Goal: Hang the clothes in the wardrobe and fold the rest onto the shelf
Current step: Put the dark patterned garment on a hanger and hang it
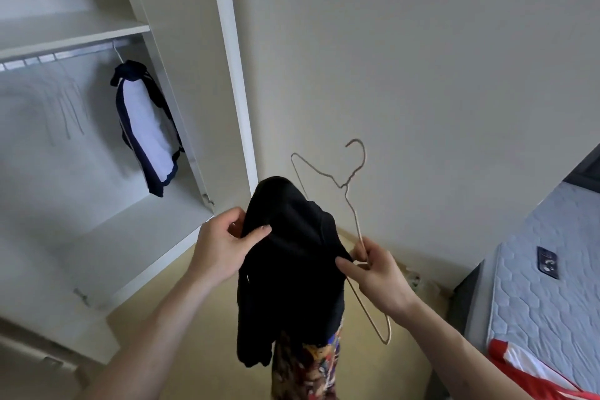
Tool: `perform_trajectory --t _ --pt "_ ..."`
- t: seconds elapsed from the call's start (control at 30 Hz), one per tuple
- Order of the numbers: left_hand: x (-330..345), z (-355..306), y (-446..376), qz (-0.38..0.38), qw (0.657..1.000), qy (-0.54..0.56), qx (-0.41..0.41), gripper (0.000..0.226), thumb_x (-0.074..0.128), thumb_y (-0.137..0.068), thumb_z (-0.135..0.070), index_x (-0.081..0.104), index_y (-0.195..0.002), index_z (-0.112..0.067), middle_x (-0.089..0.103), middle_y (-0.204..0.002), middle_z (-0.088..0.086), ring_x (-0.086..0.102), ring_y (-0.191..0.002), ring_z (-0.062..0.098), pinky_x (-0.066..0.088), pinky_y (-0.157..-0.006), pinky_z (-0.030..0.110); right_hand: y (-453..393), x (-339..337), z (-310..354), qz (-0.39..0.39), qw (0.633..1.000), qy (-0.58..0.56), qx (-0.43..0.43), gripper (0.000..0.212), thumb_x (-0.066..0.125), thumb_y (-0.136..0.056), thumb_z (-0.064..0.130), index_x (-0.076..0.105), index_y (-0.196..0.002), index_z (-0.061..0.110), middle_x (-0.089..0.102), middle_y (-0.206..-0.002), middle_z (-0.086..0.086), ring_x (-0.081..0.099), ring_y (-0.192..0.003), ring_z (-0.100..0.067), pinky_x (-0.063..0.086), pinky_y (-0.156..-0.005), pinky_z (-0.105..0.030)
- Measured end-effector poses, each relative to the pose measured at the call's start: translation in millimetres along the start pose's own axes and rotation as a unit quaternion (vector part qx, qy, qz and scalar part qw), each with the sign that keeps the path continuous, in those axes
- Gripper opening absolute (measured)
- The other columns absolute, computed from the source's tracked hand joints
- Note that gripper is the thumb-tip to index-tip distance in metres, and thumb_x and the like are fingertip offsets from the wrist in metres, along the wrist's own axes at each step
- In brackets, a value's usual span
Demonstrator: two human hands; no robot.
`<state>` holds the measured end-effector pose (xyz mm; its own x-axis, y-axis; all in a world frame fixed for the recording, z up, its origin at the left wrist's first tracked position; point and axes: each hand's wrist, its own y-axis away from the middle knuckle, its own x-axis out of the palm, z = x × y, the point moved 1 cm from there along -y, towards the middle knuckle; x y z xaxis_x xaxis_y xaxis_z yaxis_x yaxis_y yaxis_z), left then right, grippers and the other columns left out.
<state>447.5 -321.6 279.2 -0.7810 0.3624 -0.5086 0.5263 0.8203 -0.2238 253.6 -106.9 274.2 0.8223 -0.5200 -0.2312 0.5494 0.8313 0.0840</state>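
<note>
**Black garment going onto a wire hanger**

Your left hand (pixel 224 245) pinches the upper edge of the black garment (pixel 289 273) between thumb and fingers, its grip closed on the cloth. Your right hand (pixel 378 276) holds the wire hanger (pixel 352 201) by one sloping arm, thumb touching the garment's side. One end of the hanger is inside the garment; the hook points up in front of the wall. The garment hangs in front of you above the floor, near the open wardrobe (pixel 227 75) on your left. Inside, a white and navy top (pixel 146 127) hangs from the rail (pixel 65 53) under the shelf (pixel 74 31). At right a mattress (pixel 545 286) carries a phone (pixel 547 262) and a red and white garment (pixel 526 370).
</note>
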Motion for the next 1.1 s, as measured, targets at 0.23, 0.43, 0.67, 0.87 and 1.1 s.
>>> perform_trajectory --t 0.23,0.43,0.67,0.87,1.1 --pt "-9 48 19 0.232 0.95 -0.192 -0.077 0.031 0.08 -0.069 -0.063 0.065 -0.078 -0.037 0.063 -0.088 -0.017 0.062 -0.079 0.002 0.053 -0.071 0.028 12 10 14 -0.012 0.995 0.043 -0.086 0.035 0.064 -0.098 0.014 0.035 -0.079 0.01 0.031 -0.062 0.013 0.028 -0.057 -0.009 0.029 -0.052 -0.023" --pt "16 11 22 0.222 0.973 -0.065 0.015 0.045 0.074 -0.071 -0.046 0.05 -0.109 -0.045 0.053 -0.122 -0.026 0.05 -0.121 -0.006 0.046 -0.097 0.023 14 10 18 0.018 0.996 0.051 -0.07 0.036 0.062 -0.099 0.013 0.031 -0.081 0.013 0.032 -0.06 0.012 0.027 -0.056 -0.011 0.026 -0.052 -0.027" --pt "59 -19 24 0.445 0.884 -0.142 0.022 0.033 0.067 -0.078 -0.034 0.063 -0.11 -0.04 0.062 -0.1 -0.017 0.063 -0.099 0.014 0.053 -0.08 0.027 12 9 8 0.004 0.981 0.186 -0.061 0.033 0.07 -0.089 0.021 0.041 -0.083 0.007 0.039 -0.055 0.012 0.03 -0.05 -0.009 0.027 -0.049 -0.022" --pt "57 25 32 0.418 0.862 -0.288 -0.009 0.04 0.058 -0.087 -0.058 0.067 -0.119 -0.036 0.039 -0.115 -0.017 0.057 -0.085 0.011 0.047 -0.08 0.034 22 -8 -7 -0.039 0.978 0.202 -0.034 0.042 0.073 -0.085 0.03 0.033 -0.074 0.026 0.055 -0.074 -0.007 0.031 -0.053 -0.01 0.031 -0.052 -0.029" --pt "71 32 45 0.312 0.915 -0.207 -0.148 0.05 0.036 -0.086 -0.059 0.041 -0.063 -0.016 0.05 -0.053 -0.005 0.052 -0.055 0.02 0.039 -0.057 0.033 27 10 -18 -0.01 0.964 0.262 -0.043 0.044 0.073 -0.082 0.037 0.031 -0.07 0.032 0.051 -0.063 -0.009 0.029 -0.052 -0.013 0.028 -0.051 -0.03"
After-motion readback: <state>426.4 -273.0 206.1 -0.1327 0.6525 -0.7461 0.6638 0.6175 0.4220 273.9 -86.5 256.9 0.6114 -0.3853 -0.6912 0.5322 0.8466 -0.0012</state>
